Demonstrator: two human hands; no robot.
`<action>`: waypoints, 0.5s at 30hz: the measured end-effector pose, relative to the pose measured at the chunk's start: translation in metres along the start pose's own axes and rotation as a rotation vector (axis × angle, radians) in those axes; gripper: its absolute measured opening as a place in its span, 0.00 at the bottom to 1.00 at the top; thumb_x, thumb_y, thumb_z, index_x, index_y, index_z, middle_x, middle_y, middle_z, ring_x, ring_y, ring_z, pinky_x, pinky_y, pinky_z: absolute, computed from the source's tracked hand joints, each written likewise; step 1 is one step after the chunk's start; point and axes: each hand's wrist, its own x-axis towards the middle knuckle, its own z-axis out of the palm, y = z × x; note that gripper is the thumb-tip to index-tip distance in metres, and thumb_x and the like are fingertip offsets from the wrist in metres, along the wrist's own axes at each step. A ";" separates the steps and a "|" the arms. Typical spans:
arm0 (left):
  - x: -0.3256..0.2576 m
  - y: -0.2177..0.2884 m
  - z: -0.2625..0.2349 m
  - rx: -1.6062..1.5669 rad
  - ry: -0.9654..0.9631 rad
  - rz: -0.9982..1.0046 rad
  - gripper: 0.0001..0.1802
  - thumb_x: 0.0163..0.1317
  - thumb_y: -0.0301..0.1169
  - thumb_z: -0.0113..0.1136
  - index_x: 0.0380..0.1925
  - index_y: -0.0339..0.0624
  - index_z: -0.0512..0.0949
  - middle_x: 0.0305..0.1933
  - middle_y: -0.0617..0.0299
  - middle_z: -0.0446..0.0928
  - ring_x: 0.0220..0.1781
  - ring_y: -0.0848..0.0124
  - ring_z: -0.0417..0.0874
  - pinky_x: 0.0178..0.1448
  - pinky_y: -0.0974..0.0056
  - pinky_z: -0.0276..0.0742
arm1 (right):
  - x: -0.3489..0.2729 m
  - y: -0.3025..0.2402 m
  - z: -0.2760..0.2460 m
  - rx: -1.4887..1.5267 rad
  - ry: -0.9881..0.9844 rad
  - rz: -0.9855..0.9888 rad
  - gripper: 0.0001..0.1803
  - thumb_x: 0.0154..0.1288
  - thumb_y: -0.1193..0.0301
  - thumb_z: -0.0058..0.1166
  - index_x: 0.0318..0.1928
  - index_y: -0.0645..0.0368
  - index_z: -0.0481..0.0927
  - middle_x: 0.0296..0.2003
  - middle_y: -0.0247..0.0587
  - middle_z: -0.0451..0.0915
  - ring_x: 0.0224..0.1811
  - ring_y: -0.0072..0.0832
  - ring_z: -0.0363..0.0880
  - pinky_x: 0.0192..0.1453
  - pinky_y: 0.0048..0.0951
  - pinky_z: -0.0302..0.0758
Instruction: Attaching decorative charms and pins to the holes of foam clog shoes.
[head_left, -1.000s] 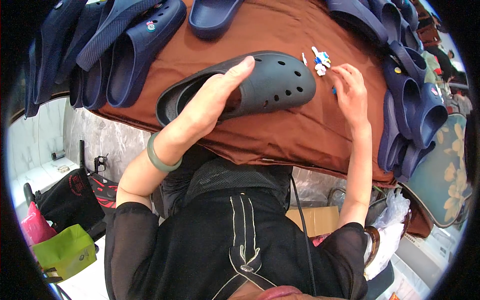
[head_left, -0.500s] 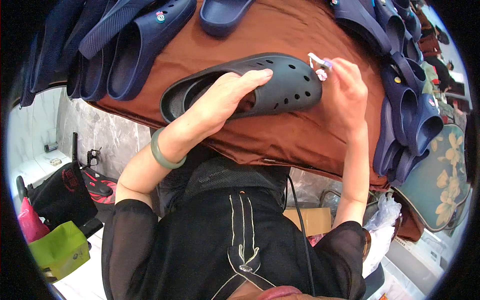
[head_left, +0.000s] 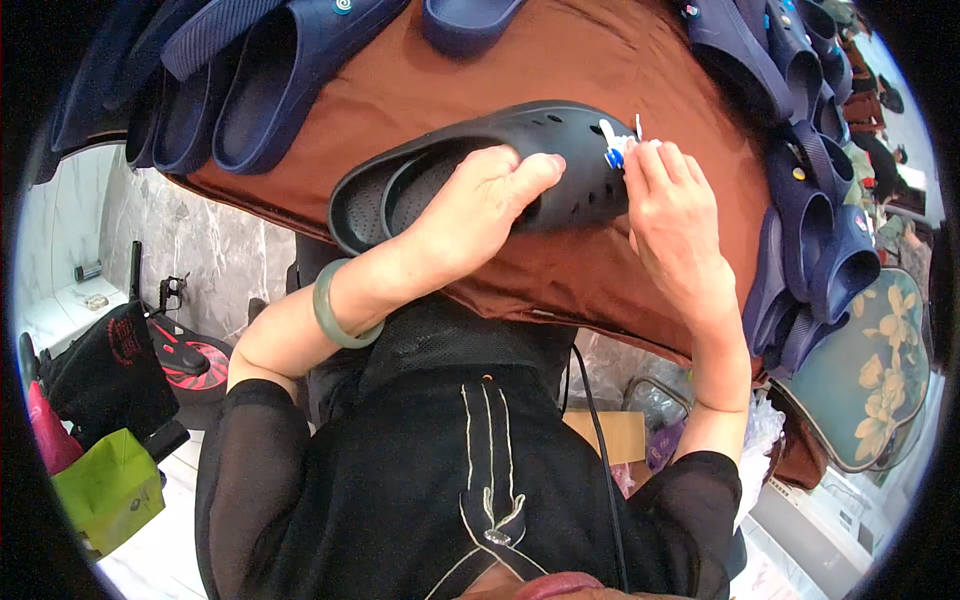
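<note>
A black clog [head_left: 580, 190] lies on its side across my front, over the brown cloth, with its holed toe pointing right. My left hand [head_left: 475, 205] grips it at the opening, thumb on the upper and the other fingers hidden behind or inside. At the toe, my right hand [head_left: 675, 205] pinches small white and blue shoe charms [head_left: 613, 152] between thumb and fingers. The charms are close against the clog's holes; whether one is seated in a hole I cannot tell.
Brown cloth [head_left: 650, 50] covers the table. Navy clogs [head_left: 262, 130] crowd its left side, and more navy clogs [head_left: 805, 185], some with charms, line the right. A floral chair back [head_left: 860, 370] stands at right. A green bag [head_left: 110, 490] sits lower left.
My right hand has moved in against the clog's toe, turning over with the charms. My left thumb has shifted slightly along the upper. The whole view has shifted a little.
</note>
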 end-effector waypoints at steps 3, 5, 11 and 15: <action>0.000 -0.008 -0.001 0.091 0.018 0.034 0.21 0.67 0.39 0.50 0.23 0.30 0.74 0.20 0.62 0.66 0.26 0.75 0.65 0.33 0.64 0.61 | 0.006 0.007 0.001 0.071 -0.055 -0.002 0.10 0.52 0.75 0.56 0.35 0.68 0.78 0.37 0.45 0.74 0.42 0.37 0.74 0.47 0.35 0.72; 0.000 -0.008 -0.002 0.030 0.026 0.051 0.21 0.67 0.39 0.50 0.23 0.30 0.73 0.19 0.61 0.64 0.26 0.75 0.64 0.32 0.63 0.61 | 0.006 0.025 0.006 0.334 -0.024 0.043 0.10 0.53 0.75 0.57 0.36 0.65 0.79 0.39 0.44 0.75 0.44 0.37 0.74 0.47 0.35 0.73; -0.007 -0.005 -0.002 -0.016 -0.075 0.065 0.20 0.67 0.39 0.51 0.23 0.31 0.73 0.21 0.66 0.66 0.28 0.78 0.65 0.33 0.66 0.61 | 0.004 0.031 0.028 1.019 0.221 0.259 0.14 0.53 0.75 0.64 0.43 0.55 0.85 0.35 0.36 0.80 0.46 0.31 0.75 0.49 0.30 0.73; -0.003 -0.003 0.006 -0.010 -0.010 -0.029 0.20 0.66 0.38 0.52 0.22 0.32 0.74 0.22 0.66 0.68 0.29 0.79 0.66 0.33 0.67 0.62 | -0.004 0.012 0.048 0.925 0.438 0.401 0.13 0.52 0.74 0.65 0.41 0.56 0.86 0.34 0.36 0.79 0.41 0.30 0.74 0.48 0.29 0.72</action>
